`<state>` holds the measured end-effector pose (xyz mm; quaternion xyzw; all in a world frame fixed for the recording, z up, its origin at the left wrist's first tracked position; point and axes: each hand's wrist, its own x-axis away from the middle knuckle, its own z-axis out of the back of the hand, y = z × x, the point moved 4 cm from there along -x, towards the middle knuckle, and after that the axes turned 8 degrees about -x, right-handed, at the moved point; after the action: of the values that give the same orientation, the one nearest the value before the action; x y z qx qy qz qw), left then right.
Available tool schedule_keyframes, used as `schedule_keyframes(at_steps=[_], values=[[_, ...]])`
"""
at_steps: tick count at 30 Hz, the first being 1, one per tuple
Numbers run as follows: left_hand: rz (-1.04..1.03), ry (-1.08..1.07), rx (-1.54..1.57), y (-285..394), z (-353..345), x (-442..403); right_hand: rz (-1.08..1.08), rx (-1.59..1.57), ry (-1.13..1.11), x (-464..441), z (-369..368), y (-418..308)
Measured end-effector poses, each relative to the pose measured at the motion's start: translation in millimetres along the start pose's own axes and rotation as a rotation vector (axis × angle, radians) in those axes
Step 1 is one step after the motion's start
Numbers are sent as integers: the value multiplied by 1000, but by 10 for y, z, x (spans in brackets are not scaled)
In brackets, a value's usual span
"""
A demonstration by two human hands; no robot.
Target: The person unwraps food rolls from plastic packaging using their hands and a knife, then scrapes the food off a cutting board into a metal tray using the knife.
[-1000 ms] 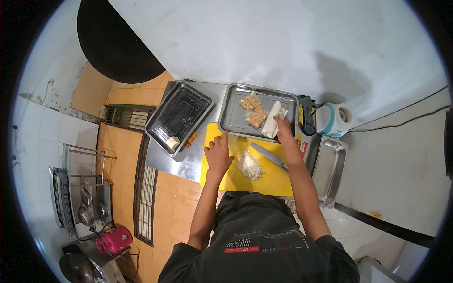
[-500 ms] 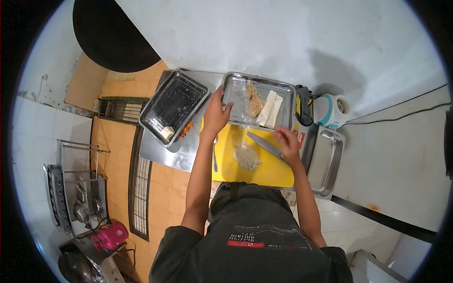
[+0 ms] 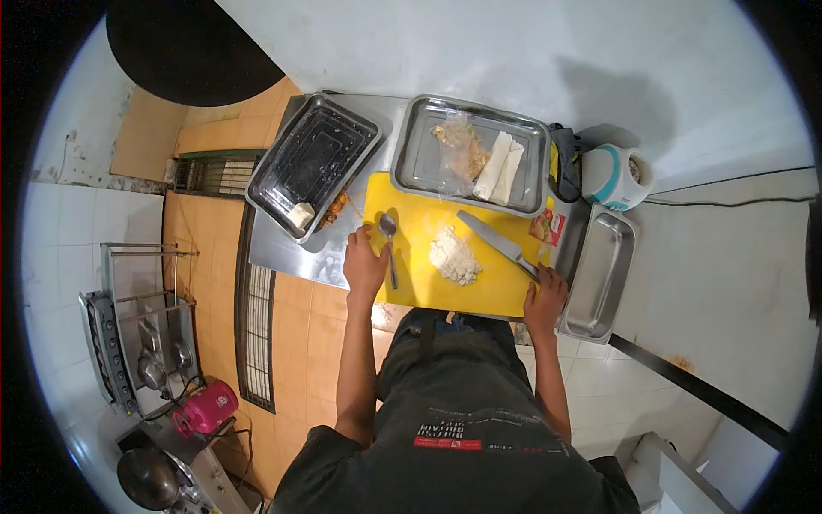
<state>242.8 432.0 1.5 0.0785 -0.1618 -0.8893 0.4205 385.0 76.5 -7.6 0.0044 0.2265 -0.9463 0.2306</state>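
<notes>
My left hand (image 3: 365,261) touches the left edge of the yellow cutting board (image 3: 411,295), fingers apart, beside a metal spoon (image 3: 390,244). At the board's right edge is my right hand (image 3: 545,295), its fingers by the handle end of a knife (image 3: 495,237); whether they grip anything is unclear. A pale crumbly heap (image 3: 454,257) lies mid-board. Behind it a metal tray (image 3: 415,154) holds white rolled pieces (image 3: 499,169) and a clear plastic bag (image 3: 458,154) with orange-white filling. A darker tray (image 3: 312,154) with a white block (image 3: 300,215) stands at the left.
A long metal pan (image 3: 599,274) is at the right, below a white and teal appliance (image 3: 615,177). A red packet (image 3: 548,226) lies near the knife. Orange food (image 3: 336,208) sits by the dark tray. A stove (image 3: 110,351) and pink gas cylinder (image 3: 206,407) stand far left.
Both hands have moved back toward my body, from the tray to the board's two side edges. The rolls have been let go and lie in the tray. The spoon is now uncovered.
</notes>
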Motion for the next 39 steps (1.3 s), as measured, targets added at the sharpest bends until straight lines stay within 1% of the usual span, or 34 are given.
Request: schedule_keyframes(at_steps=[3,6,8,12,14,15,17,21,23,27,30,32,33,36,37,39], values=[[-5,-66,41,-61,-98,58,-44,-11,-8,-14,-80,79],[32,-107,71,-50,-114,64,-12,5,-30,-37,-28,15],[68,-136,29,-36,-87,17,-68,3,-122,-33,-39,-35],[10,-126,30,-16,-164,-89,-113,-45,-160,154,-82,-84],[-14,-110,53,19,-185,-156,-118,-165,-174,247,-108,-76],[-20,-107,55,20,-216,-190,-119,-165,-168,315,-120,-71],[-34,-57,63,28,-259,-272,-187,-225,-178,425,-171,-38],[-17,-35,60,74,-218,-305,-219,-290,-164,452,-33,-167],[-64,108,134,47,-153,-257,-133,-276,-104,429,19,-244],[-9,40,196,-106,-171,-97,-162,-254,-88,402,0,-265],[-49,68,119,-145,-190,-3,-179,-321,-35,457,-80,-217],[-165,208,102,25,-159,-152,-161,-302,-18,455,-101,-202],[-165,213,106,56,-197,-239,-156,-300,-13,463,-95,-196],[-195,6,60,177,-320,-531,-149,-277,-47,436,-82,-187],[-191,22,63,156,-315,-548,-160,-284,-60,435,-75,-183],[-104,-145,162,76,-394,-634,-161,-303,-63,433,-75,-188]])
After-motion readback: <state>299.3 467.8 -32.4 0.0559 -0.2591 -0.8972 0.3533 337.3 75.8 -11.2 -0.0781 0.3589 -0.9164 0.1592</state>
